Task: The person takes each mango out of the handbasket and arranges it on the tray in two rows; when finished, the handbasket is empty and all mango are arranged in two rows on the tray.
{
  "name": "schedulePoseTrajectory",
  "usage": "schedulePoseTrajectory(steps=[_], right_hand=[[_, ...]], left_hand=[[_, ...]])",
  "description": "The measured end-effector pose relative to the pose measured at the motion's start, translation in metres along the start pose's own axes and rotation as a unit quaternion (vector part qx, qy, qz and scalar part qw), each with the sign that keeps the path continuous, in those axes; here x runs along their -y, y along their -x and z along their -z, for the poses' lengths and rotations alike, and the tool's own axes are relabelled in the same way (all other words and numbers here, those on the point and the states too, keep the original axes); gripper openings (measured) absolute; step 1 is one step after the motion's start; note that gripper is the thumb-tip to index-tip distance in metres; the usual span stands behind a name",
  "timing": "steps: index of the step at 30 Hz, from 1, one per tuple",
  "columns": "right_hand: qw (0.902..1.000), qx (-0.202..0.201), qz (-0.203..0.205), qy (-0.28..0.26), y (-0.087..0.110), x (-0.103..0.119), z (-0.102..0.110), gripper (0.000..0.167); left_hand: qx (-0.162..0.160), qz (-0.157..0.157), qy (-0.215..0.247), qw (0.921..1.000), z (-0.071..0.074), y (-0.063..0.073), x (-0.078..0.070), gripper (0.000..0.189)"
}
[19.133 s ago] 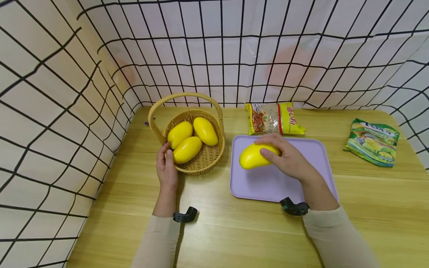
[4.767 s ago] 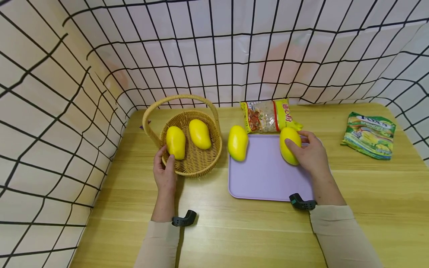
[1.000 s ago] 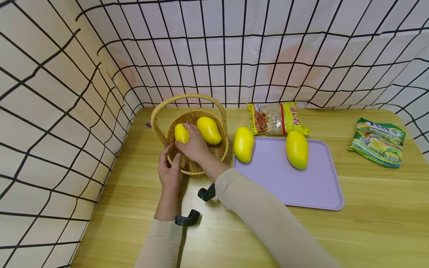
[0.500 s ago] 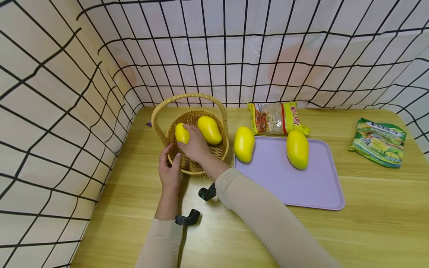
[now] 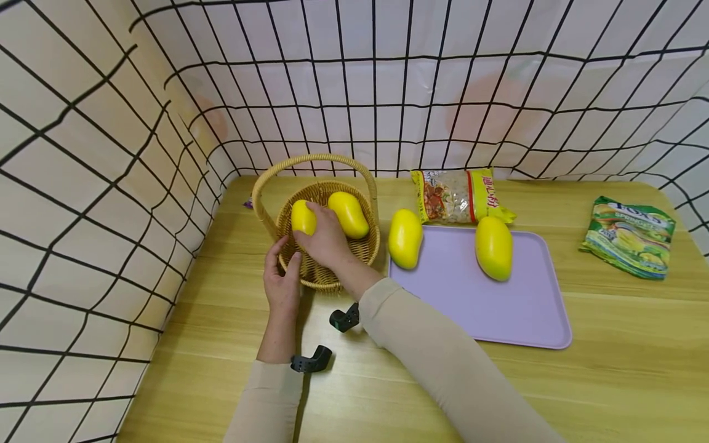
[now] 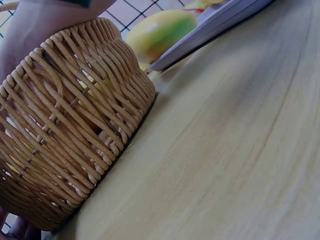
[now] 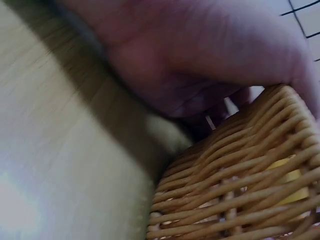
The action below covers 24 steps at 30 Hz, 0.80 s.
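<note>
A wicker basket (image 5: pixel 321 286) with an arched handle stands on the left of the table. Its front left rim is gripped by my left hand (image 5: pixel 282 289), thumb inside and fingers outside; the right wrist view shows this hand (image 7: pixel 200 55) close against the woven wall. My right hand (image 5: pixel 328 241) reaches into the basket and grips a yellow mango (image 5: pixel 303 215), partly hidden by the hand. Beside it in the basket lies another mango (image 5: pixel 349 215). Two more are at the purple tray (image 5: pixel 487 314): one mango (image 5: pixel 405 239) over its left edge, one mango (image 5: pixel 494 249) towards its back right.
Behind the tray lies a yellow-ended clear food packet (image 5: pixel 456 197). A green Fox's candy bag (image 5: pixel 629 237) sits at the far right. Black grid netting (image 5: pixel 376 106) over white sheeting walls the table's back and sides. The right forearm crosses the tray's front left corner.
Since the earliest frame, two mangoes have come to rest at the tray and the right hand has gone into the basket. Over the last second, the gripped mango has shifted slightly.
</note>
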State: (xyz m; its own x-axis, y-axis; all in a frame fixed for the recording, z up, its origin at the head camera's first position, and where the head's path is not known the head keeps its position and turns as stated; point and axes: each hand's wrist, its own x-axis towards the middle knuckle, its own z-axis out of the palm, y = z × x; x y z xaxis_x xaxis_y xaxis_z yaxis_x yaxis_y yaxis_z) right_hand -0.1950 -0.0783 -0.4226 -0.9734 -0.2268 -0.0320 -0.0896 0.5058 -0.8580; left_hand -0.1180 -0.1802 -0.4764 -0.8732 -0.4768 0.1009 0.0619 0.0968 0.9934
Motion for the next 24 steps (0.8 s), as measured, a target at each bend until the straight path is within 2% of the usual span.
schedulePoseTrajectory(steps=[4, 9, 16, 19, 24], right_hand=[[0.9985, -0.028, 0.001, -0.046, 0.002, 0.004, 0.007, 0.077], [0.9960, -0.049, -0.006, -0.075, 0.008, 0.006, 0.018, 0.085], [0.9934, -0.022, 0.028, -0.109, 0.029, 0.009, 0.037, 0.088], [0.9953, -0.009, 0.033, -0.091, 0.043, 0.010, 0.047, 0.090], [0.9992, 0.011, 0.032, -0.021, 0.070, 0.009, 0.065, 0.093]], left_hand=[[0.002, 0.002, 0.002, 1.0000, 0.000, 0.000, 0.000, 0.042], [0.005, 0.003, 0.008, 1.0000, 0.000, 0.000, 0.000, 0.042], [0.012, 0.009, 0.010, 0.9998, 0.000, 0.001, -0.002, 0.042], [0.013, 0.015, 0.011, 0.9997, 0.000, 0.001, -0.002, 0.042], [0.014, 0.018, 0.008, 0.9997, 0.001, 0.001, -0.001, 0.043]])
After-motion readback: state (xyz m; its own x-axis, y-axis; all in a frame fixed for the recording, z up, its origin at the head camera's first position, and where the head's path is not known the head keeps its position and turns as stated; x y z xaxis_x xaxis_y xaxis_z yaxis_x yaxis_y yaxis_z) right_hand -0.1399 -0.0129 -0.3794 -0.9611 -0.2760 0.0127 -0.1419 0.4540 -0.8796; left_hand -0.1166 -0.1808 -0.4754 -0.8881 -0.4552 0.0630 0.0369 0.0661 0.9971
